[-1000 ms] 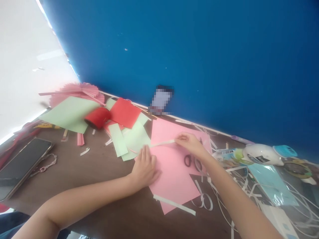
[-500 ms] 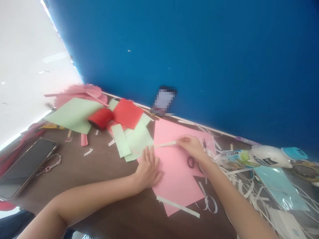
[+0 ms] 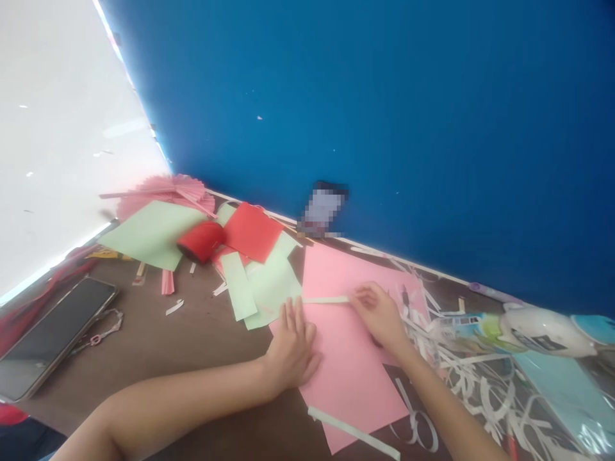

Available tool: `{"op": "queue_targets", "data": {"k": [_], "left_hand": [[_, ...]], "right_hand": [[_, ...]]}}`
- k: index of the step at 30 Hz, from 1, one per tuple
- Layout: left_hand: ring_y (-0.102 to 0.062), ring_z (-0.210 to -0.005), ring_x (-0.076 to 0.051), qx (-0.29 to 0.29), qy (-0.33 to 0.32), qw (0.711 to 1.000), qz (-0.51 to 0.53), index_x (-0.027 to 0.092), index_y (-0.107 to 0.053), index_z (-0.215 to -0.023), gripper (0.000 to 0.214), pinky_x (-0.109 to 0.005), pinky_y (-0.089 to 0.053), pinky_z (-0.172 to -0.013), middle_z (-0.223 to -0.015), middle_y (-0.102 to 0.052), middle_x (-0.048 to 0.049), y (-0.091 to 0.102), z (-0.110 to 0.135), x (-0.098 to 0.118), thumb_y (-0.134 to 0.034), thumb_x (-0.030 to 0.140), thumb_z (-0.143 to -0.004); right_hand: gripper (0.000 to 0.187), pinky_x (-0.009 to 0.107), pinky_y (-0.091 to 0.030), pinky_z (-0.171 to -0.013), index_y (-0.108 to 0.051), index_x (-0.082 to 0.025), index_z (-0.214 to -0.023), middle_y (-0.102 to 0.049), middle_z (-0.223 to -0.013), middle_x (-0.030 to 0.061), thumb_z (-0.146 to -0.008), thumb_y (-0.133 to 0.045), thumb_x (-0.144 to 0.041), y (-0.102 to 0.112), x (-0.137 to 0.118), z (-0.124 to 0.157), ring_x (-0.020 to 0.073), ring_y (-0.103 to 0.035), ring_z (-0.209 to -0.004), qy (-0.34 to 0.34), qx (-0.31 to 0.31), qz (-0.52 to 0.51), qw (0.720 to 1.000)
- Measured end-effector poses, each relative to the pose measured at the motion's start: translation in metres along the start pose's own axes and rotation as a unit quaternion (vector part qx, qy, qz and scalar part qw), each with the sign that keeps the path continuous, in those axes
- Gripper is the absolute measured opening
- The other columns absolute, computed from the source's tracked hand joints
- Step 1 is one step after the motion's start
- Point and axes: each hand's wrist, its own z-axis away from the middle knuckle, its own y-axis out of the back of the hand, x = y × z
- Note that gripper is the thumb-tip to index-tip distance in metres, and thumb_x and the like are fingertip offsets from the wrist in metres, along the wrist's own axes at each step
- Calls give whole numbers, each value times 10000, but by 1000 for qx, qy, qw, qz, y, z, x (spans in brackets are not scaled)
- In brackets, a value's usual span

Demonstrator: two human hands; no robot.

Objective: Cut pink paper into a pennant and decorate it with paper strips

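Note:
A large pink paper sheet (image 3: 346,358) lies on the brown table (image 3: 192,346). My left hand (image 3: 292,346) rests flat on the sheet's left edge, fingers stretched out together. My right hand (image 3: 379,314) pinches the right end of a thin white paper strip (image 3: 324,299), which runs left across the pink sheet toward my left fingertips. The scissors seen earlier are hidden under my right hand.
Pale green sheets (image 3: 259,282), red paper (image 3: 250,232), a red roll (image 3: 202,242) and a pink paper fan (image 3: 163,191) lie at the back left. A phone (image 3: 52,336) sits at the left. White strips (image 3: 471,378), a white bottle (image 3: 542,330) and a blue wall (image 3: 384,115) are at the right and behind.
The view has shifted up and left, so everything sits lower and further right in frame. My right hand has lowered the strip closer to the pink sheet. My left hand stays flat.

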Motion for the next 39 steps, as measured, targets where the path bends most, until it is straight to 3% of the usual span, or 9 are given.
{"op": "queue_targets", "data": {"k": [13,24,39], "left_hand": [[-409,-1154,-431,-12,-5,1000,-2,49,-548,-946,496,-546,-266,-924,-1268,-417,-293,5,0,-1,-347,483,-813],[-404,-1160,-430,-5,-4,1000,-14,57,-549,-949,497,-549,-268,-926,-1264,-428,-282,4,0,-1,-340,486,-810],[-414,-1157,-419,-6,2,1000,-16,54,-543,-965,515,-543,-253,-940,-1276,-411,-287,-1,1,1,-338,500,-809]], "right_hand": [[190,273,-455,-618,-456,-200,-707,-558,-653,-19,-604,-613,-233,-9,3,-17,135,-567,-611,-34,13,-57,998],[100,279,-403,-624,-454,-209,-702,-573,-639,-23,-625,-518,-217,-14,0,-18,152,-549,-612,-24,42,99,994],[55,270,-391,-599,-434,-221,-684,-559,-655,-14,-640,-467,-220,-18,-16,-16,160,-539,-633,-40,36,123,991]]}}
